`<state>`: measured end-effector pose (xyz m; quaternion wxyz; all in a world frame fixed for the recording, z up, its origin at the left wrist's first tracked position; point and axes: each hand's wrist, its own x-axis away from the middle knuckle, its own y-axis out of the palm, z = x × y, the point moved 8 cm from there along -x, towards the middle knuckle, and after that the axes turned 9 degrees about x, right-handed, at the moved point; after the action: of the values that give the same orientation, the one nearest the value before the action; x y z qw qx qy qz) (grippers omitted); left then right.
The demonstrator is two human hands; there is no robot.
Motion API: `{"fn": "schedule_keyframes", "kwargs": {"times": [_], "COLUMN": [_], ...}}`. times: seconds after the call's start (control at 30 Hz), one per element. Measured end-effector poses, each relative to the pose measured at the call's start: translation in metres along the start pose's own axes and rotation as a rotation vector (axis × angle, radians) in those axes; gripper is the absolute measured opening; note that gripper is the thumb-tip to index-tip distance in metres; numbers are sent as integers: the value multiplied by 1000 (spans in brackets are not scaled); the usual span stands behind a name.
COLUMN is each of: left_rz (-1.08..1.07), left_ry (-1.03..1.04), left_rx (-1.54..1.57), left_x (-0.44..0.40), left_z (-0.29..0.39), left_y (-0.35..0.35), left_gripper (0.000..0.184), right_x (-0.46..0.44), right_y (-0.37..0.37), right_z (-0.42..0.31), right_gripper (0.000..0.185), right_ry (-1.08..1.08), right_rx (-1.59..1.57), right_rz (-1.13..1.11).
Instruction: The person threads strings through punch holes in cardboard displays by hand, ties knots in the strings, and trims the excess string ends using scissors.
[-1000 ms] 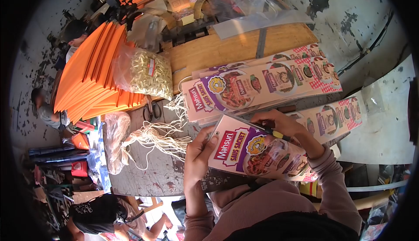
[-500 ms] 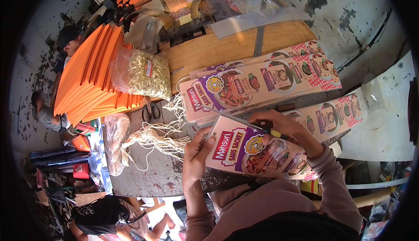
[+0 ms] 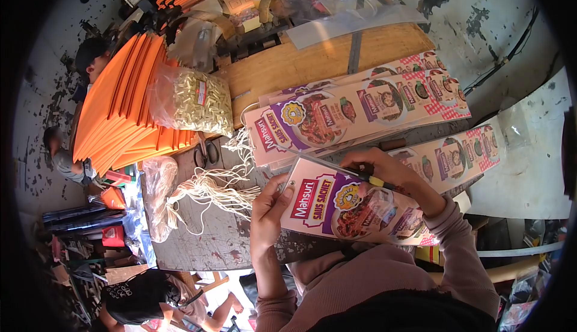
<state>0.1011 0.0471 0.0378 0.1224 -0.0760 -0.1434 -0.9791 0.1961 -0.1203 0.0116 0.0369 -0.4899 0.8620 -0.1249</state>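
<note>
In the head view, my left hand (image 3: 268,210) grips the left end of a printed Mahsuri Saus Sachet card (image 3: 312,228), its thumb on the face beside a small metal eyelet (image 3: 293,183). My right hand (image 3: 384,170) is closed around a slim black-and-yellow tool (image 3: 377,182) over the card's upper edge; its exact kind is unclear. Just beyond the card lies a stack of similar printed cards (image 3: 354,112) with white strings at its left end. A bundle of white cords (image 3: 210,191) spreads on the table left of my left hand.
A bag of small gold-coloured metal pieces (image 3: 201,100) sits beside fanned orange sheets (image 3: 120,103). Black-handled scissors (image 3: 206,152) and a clear plastic bundle (image 3: 159,197) lie on the grey table (image 3: 204,254). Another printed card (image 3: 457,155) lies at right. Other people are at left.
The view has shifted very slightly. Both hands keep their hold, and the card and tool stay in nearly the same place.
</note>
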Motion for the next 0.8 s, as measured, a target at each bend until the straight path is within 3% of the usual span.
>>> {"fn": "schedule_keyframes", "kwargs": {"times": [0.13, 0.43, 0.5, 0.73, 0.8], "left_rz": [3, 3, 12, -60, -48], "left_ry": [-6, -24, -21, 55, 84], "left_rx": [-14, -1, 20, -85, -64], "left_x": [0, 0, 1, 15, 24], "left_z": [-2, -4, -3, 1, 5], "left_y": [-2, -3, -1, -9, -11], "left_gripper": [25, 26, 26, 24, 18], "right_x": [1, 1, 1, 18, 28], "right_y": [-2, -4, -5, -20, -26], "right_z": [0, 5, 6, -7, -3], "right_gripper": [52, 40, 37, 39, 39], "right_ry": [21, 46, 40, -18, 33], "right_rx": [6, 62, -167, -65, -173], "right_rz": [24, 37, 58, 45, 31]}}
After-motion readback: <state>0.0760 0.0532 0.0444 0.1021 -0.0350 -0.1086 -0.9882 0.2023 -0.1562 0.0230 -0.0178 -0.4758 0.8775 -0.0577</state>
